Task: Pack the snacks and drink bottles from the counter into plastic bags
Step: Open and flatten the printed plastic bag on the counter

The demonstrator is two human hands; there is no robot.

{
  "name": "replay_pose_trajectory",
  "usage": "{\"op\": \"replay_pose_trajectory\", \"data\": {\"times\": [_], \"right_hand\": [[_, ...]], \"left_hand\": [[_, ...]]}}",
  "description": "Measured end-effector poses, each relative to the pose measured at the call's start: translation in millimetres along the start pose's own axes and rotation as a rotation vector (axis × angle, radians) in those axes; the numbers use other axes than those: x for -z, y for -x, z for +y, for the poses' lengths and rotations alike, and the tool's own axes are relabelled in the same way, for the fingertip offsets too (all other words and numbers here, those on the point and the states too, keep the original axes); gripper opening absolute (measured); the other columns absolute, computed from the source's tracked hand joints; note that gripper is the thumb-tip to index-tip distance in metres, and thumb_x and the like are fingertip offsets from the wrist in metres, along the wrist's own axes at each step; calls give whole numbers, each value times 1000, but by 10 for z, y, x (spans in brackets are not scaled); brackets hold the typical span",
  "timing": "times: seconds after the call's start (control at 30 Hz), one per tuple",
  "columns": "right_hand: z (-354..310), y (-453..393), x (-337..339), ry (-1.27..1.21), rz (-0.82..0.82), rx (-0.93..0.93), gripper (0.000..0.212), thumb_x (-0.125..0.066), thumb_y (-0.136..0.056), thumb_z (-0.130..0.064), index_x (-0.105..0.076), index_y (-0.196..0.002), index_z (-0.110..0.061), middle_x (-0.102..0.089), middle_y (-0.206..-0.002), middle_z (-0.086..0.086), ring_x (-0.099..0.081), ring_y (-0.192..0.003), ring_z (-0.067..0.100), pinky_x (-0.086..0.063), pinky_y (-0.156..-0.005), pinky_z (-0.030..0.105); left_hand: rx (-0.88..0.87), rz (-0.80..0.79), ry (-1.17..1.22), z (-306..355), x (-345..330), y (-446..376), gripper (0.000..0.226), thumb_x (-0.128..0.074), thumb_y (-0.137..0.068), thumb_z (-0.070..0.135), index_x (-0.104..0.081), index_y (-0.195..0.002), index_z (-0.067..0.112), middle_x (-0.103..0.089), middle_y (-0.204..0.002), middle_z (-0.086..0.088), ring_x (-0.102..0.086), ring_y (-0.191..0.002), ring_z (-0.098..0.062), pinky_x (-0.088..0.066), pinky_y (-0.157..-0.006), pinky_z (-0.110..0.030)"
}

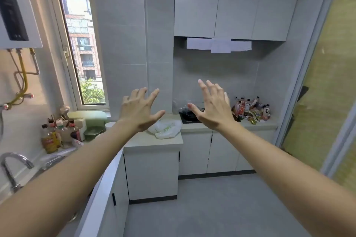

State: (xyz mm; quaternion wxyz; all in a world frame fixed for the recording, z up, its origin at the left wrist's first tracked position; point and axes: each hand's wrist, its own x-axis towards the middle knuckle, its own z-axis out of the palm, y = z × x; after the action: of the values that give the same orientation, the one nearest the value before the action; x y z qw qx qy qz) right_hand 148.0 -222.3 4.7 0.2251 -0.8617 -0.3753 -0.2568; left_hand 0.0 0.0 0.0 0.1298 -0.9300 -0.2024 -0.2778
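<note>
- Both arms are stretched forward at chest height; the left hand [139,110] and right hand [212,108] are held in the air with fingers spread, nothing gripped — seemingly a ready pose, with packing not yet begun.
- The drink bottles [248,107] and snacks [254,117] are heaped at the counter's [269,124] far right corner, well apart from both hands; roughly eight bottles can be made out, though the snacks are too small to count.
- One crumpled white plastic bag [166,128] is seen lying on the counter — just beside the hob [189,117], probably left there for packing.
</note>
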Motion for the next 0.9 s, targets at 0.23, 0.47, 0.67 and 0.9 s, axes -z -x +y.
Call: {"op": "replay_pose_trajectory", "data": {"times": [0.23, 0.47, 0.67, 0.9], "right_hand": [[-124, 115, -384, 70, -45, -8, 85, -32, -91, -70, -13, -163, -30, -24, -167, 8, -17, -155, 32, -20, -124, 59], [110, 300, -532, 100, -43, -84, 81, -36, -94, -66, -19, -163, -26, -30, -164, 7, -24, -152, 29, -24, -123, 53], [810, 461, -587, 129, -55, -143, 82, -46, -94, -66, -20, -162, -30, -28, -165, 5, -19, -154, 26, -22, -123, 51], [2026, 308, -746, 113, -86, -265, 85, -42, -93, -72, -13, -163, -34, -19, -169, 5, -11, -157, 25, -18, -126, 52]], "left_hand": [[-45, -7, -9, -325, -273, 56, 89, -31, -92, 76, -9, -163, 27, -33, -160, -12, -33, -146, -34, -40, -108, -52], [-99, -41, 78, -146, -696, -59, 87, -29, -92, 77, -13, -162, 29, -40, -155, -8, -40, -140, -29, -44, -101, -49], [-175, -66, 200, 574, -1153, -351, 86, -25, -87, 77, -27, -159, 30, -49, -145, -5, -46, -132, -28, -44, -96, -47], [-313, -99, 218, 1663, -1763, -1004, 85, -26, -88, 76, -27, -159, 30, -50, -147, -8, -45, -136, -28, -45, -99, -48]]}}
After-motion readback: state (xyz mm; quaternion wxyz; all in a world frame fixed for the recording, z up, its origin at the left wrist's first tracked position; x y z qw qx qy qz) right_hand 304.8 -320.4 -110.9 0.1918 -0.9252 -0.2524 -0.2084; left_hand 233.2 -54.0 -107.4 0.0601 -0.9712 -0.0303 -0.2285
